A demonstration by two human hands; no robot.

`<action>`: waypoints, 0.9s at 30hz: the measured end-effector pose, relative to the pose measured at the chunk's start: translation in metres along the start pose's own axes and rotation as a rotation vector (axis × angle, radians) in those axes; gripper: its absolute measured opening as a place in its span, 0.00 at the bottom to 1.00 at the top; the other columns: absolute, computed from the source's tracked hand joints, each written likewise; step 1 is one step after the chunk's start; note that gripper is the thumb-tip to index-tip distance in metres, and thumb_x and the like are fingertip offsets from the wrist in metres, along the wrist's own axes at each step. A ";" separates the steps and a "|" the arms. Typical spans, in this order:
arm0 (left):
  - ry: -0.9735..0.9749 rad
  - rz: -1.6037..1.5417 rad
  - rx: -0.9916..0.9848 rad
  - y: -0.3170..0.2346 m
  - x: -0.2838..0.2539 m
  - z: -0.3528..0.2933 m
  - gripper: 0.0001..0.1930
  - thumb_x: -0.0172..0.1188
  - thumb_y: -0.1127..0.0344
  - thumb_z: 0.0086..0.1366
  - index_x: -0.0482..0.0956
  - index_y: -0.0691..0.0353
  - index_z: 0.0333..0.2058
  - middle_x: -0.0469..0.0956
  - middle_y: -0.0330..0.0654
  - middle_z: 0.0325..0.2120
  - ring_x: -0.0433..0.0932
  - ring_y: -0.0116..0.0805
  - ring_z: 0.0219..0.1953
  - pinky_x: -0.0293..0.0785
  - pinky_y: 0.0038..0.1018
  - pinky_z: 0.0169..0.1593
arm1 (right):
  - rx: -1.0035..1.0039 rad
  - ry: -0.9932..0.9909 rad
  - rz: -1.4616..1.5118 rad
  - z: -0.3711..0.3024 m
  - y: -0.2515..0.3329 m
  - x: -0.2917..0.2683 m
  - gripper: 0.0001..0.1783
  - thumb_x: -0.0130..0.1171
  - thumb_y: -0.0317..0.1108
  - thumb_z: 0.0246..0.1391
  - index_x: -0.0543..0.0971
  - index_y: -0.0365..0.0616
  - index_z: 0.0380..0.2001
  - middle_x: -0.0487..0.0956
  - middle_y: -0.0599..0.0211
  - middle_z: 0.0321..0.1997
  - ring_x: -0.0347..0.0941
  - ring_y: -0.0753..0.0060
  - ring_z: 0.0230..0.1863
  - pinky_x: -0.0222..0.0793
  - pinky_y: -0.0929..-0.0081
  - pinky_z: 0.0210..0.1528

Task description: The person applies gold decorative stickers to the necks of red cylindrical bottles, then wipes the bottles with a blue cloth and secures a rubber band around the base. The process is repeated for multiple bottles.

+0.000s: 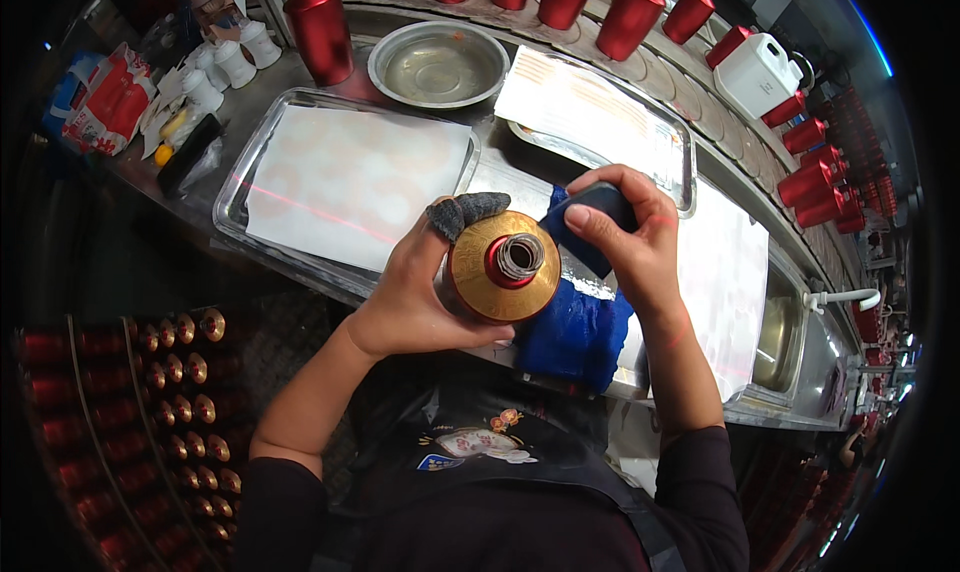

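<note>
My left hand [412,290] is wrapped round a bottle [475,257] with a gold shoulder, a red collar and an open threaded neck facing up. Dark grey covers sit on some of that hand's fingertips. Between the thumb and fingers of my right hand [640,234] is a dark blue squeegee-like block [597,227], close to the bottle's right side; whether the two touch, I cannot tell. Below the bottle a wet-looking blue cloth [575,337] hangs over the counter's front edge. The bottle's lower body is hidden beneath its shoulder.
Left of my hands lies a metal tray [232,207] with a white sheet [350,177]. Behind are a steel basin [440,32], a tray of printed sheets [570,92] and a conveyor of red bottles [630,17]. A sink [780,342] stands right; racked bottles [180,412] fill the lower left.
</note>
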State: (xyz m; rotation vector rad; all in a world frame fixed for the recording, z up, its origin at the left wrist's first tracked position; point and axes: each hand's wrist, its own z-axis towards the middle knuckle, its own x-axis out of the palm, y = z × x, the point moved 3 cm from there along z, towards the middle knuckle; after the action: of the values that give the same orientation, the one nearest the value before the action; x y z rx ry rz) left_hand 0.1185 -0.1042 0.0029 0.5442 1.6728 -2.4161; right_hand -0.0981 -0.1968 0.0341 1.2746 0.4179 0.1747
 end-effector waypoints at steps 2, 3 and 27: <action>0.102 -0.199 -0.099 0.005 -0.002 0.007 0.56 0.85 0.63 0.39 0.60 0.63 0.66 0.69 0.48 0.61 0.69 0.44 0.64 0.65 0.37 0.67 | 0.118 0.064 0.069 0.018 0.001 0.003 0.17 0.74 0.34 0.48 0.82 0.37 0.38 0.82 0.69 0.36 0.77 0.80 0.38 0.72 0.82 0.46; 0.125 -0.321 -0.159 0.008 -0.003 0.010 0.57 0.85 0.62 0.39 0.59 0.64 0.66 0.69 0.48 0.61 0.70 0.46 0.64 0.65 0.37 0.68 | 0.119 0.103 0.126 0.028 0.006 0.007 0.17 0.74 0.34 0.47 0.83 0.37 0.38 0.82 0.69 0.36 0.77 0.80 0.38 0.72 0.82 0.46; -0.334 -0.163 0.126 0.020 0.053 -0.018 0.42 0.79 0.61 0.52 0.68 0.59 0.64 0.62 0.58 0.64 0.68 0.55 0.65 0.66 0.42 0.66 | -0.711 -0.102 -0.444 -0.065 0.036 0.024 0.18 0.69 0.20 0.37 0.86 0.43 0.37 0.82 0.63 0.34 0.76 0.62 0.32 0.71 0.70 0.35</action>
State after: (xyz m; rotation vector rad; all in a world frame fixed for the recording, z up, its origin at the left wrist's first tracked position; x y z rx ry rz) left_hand 0.0798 -0.0904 -0.0402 0.0124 1.4831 -2.5608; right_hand -0.0987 -0.1197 0.0488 0.4713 0.4834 -0.1157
